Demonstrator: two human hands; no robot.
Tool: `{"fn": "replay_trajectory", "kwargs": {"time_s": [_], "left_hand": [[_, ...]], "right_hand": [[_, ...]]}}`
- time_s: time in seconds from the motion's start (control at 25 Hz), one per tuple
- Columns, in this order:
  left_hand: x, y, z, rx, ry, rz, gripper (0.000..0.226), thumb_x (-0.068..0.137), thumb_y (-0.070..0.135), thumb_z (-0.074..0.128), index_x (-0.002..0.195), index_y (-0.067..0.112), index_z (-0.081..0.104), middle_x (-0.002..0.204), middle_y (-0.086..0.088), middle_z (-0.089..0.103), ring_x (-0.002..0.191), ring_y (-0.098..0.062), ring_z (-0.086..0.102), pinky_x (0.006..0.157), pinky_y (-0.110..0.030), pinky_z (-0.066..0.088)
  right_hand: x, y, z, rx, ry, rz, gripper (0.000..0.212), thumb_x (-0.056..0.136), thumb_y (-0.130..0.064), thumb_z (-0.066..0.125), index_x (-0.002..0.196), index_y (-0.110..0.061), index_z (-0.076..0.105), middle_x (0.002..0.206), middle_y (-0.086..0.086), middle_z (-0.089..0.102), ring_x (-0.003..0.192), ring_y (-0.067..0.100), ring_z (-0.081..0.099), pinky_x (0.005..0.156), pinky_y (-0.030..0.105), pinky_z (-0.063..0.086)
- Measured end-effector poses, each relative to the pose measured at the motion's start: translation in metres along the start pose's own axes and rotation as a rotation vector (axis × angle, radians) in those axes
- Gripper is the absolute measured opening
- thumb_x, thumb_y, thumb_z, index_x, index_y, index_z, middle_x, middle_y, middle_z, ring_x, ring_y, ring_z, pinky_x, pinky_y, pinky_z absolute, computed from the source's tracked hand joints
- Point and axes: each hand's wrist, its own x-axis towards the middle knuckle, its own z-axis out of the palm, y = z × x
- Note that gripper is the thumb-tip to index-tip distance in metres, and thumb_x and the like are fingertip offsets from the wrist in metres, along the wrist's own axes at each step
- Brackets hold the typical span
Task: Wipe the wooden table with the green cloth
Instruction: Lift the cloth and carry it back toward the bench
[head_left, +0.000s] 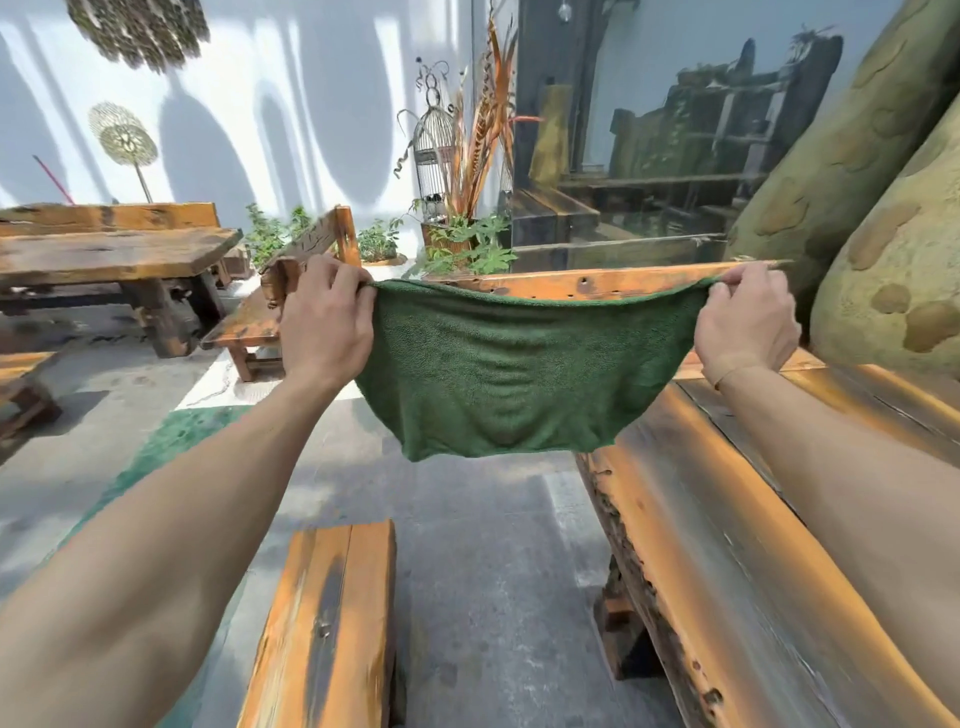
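A green terry cloth (509, 374) hangs spread in the air between my two hands. My left hand (324, 317) pinches its upper left corner and my right hand (743, 322) pinches its upper right corner. The cloth sags in the middle and its lower edge hangs free above the floor. The wooden table (737, 545), a thick orange-brown slab with a worn grey middle, runs along the right under my right forearm. The cloth hangs to the left of the table's edge and does not touch it.
A wooden bench (332, 623) stands low at the bottom centre, left of the table. A backrest plank (597, 283) runs behind the cloth. Another table (104, 254) and bench (249, 322) stand at the left. Potted plants (467, 249) and a birdcage (434, 161) stand behind.
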Motion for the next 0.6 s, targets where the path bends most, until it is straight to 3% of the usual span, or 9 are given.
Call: {"fn": "replay_trajectory", "kwargs": {"time_s": [0.32, 0.6], "left_hand": [[0.102, -0.070, 0.172, 0.050, -0.043, -0.093, 0.021, 0.102, 0.024, 0.053, 0.109, 0.008, 0.065, 0.126, -0.014, 0.055, 0.103, -0.037, 0.056, 0.086, -0.051, 0.047], [0.184, -0.120, 0.304, 0.085, -0.088, -0.168, 0.021, 0.103, 0.025, 0.052, 0.108, 0.009, 0.065, 0.112, -0.013, 0.054, 0.097, -0.036, 0.054, 0.086, -0.049, 0.045]], "right_hand": [[0.112, -0.022, 0.208, 0.031, -0.106, -0.031, 0.020, 0.101, -0.024, 0.047, 0.108, -0.015, 0.062, 0.123, 0.015, 0.058, 0.117, 0.038, 0.052, 0.098, 0.048, 0.039], [0.196, -0.048, 0.357, 0.031, -0.175, -0.055, 0.019, 0.102, -0.024, 0.048, 0.108, -0.016, 0.063, 0.122, 0.015, 0.059, 0.117, 0.038, 0.053, 0.098, 0.049, 0.040]]}}
